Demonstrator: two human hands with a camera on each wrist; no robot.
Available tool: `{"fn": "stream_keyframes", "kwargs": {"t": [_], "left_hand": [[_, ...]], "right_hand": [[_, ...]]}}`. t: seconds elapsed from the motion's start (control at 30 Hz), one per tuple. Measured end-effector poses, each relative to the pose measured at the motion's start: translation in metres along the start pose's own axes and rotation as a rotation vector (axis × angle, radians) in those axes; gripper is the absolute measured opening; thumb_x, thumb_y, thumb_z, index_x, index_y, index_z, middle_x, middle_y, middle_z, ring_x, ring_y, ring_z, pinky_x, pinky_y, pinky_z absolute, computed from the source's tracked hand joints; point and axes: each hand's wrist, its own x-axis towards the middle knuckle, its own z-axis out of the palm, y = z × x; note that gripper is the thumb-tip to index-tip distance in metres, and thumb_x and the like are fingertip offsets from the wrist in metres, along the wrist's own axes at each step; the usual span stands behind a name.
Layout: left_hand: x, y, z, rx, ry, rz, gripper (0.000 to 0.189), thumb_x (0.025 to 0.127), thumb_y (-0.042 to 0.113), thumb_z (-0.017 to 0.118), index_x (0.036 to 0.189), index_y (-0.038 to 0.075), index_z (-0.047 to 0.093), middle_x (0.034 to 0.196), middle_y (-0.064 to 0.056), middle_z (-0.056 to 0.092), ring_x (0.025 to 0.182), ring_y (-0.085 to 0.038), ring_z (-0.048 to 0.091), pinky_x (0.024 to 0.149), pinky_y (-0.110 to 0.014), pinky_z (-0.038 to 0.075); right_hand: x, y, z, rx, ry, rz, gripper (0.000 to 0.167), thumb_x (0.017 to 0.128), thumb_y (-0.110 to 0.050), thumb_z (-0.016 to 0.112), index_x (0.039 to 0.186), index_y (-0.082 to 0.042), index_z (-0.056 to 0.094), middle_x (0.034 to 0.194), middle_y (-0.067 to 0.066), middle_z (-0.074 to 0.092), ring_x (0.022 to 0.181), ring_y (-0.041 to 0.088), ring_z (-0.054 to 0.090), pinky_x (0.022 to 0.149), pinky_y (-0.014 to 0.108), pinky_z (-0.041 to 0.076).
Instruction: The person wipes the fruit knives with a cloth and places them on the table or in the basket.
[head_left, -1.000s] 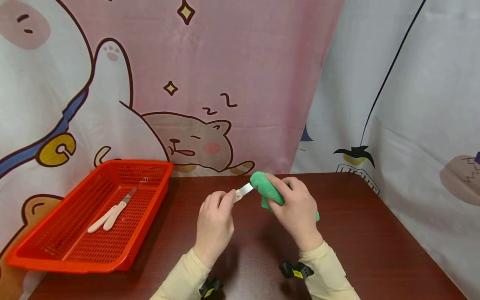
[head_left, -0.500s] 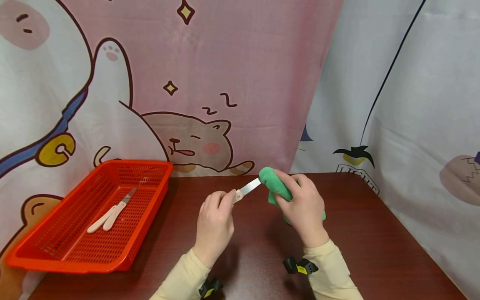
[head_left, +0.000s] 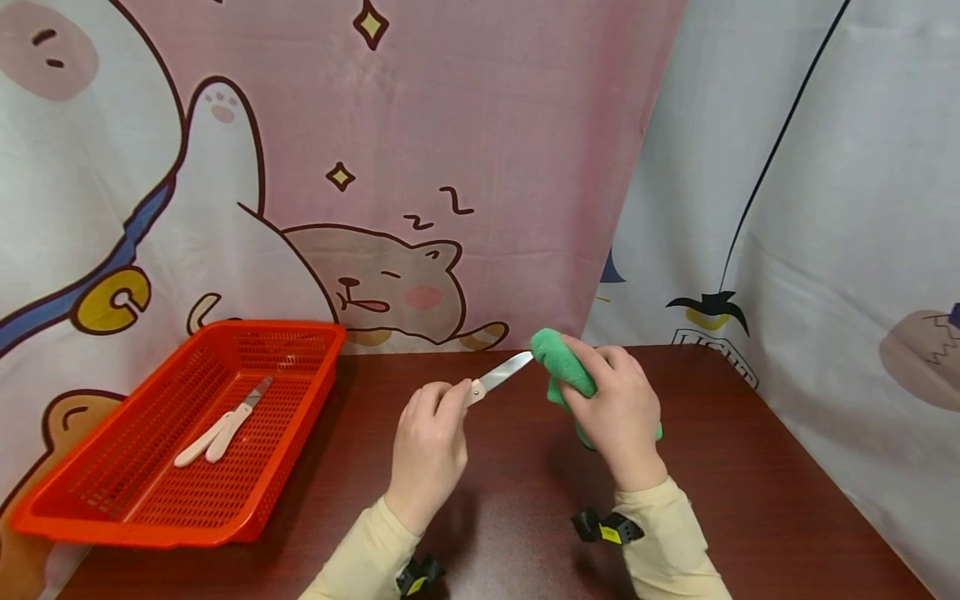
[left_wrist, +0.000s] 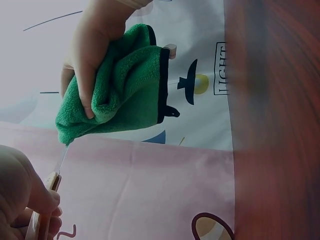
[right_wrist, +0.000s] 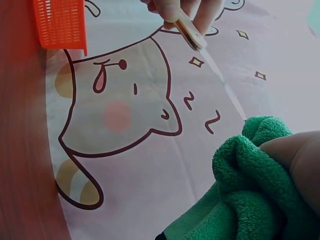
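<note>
My left hand (head_left: 430, 450) grips the pale handle of a folding knife (head_left: 506, 372), its blade out and slanting up to the right. In the right wrist view the knife handle (left_wrist: 44, 220) sits between thumb and fingers. A green towel (head_left: 562, 367) with dark edging is bunched in my right hand (head_left: 621, 412), thumb on one side and fingers on the other. The towel's fold (right_wrist: 265, 131) is right at the blade's tip, while most of the blade (right_wrist: 222, 77) shows bare. Both hands are above the table.
A red perforated plastic basket (head_left: 150, 534) stands on the left of the dark brown table (head_left: 517, 517). Inside it lie white-handled knives (head_left: 238, 421), side by side with handles spread. A curtain (head_left: 525, 167) with cartoon prints hangs behind the table.
My right hand and the towel have moved right and slightly up along the blade toward its tip, uncovering more of it. The left hand has held the knife steady.
</note>
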Motion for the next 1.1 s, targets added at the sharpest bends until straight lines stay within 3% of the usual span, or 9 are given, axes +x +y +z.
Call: {"fn": "stream_keyframes", "kwargs": {"t": [0.33,0.6,0.9,1.1], "left_hand": [[0.001,-0.003,-0.001,0.002,0.025,-0.003,0.036,0.077,-0.012,0.075,0.11,-0.001,0.066,0.092,-0.015,0.059,0.078,-0.029,0.058,0.064,-0.042,0.052],[0.001,-0.003,-0.002,-0.002,0.004,-0.022,0.034,0.079,-0.011,0.074,0.11,-0.001,0.066,0.093,-0.015,0.059,0.079,-0.029,0.058,0.066,-0.042,0.053],[-0.001,-0.005,0.0,0.014,0.021,-0.018,0.036,0.076,-0.012,0.076,0.11,-0.002,0.066,0.092,-0.015,0.059,0.079,-0.029,0.058,0.066,-0.042,0.053],[-0.001,-0.006,0.0,0.011,0.013,-0.024,0.036,0.076,-0.011,0.076,0.11,-0.001,0.066,0.092,-0.015,0.059,0.08,-0.029,0.058,0.067,-0.042,0.054]], "right_hand": [[0.001,0.001,-0.006,0.025,0.031,0.019,0.052,0.076,-0.012,0.08,0.125,-0.027,0.069,0.094,0.008,0.061,0.084,0.028,0.059,0.059,0.046,0.048],[-0.001,-0.017,-0.006,0.081,0.018,-0.068,0.052,0.075,-0.011,0.077,0.125,-0.024,0.069,0.094,0.006,0.06,0.084,0.025,0.058,0.06,0.045,0.049],[-0.008,-0.035,0.007,0.082,0.004,-0.199,0.056,0.069,-0.008,0.08,0.123,-0.022,0.07,0.091,0.007,0.06,0.081,0.025,0.058,0.052,0.041,0.05],[-0.012,-0.043,0.011,0.09,-0.019,-0.213,0.054,0.07,-0.01,0.082,0.122,-0.022,0.07,0.09,0.006,0.059,0.079,0.024,0.057,0.052,0.039,0.05]]}}
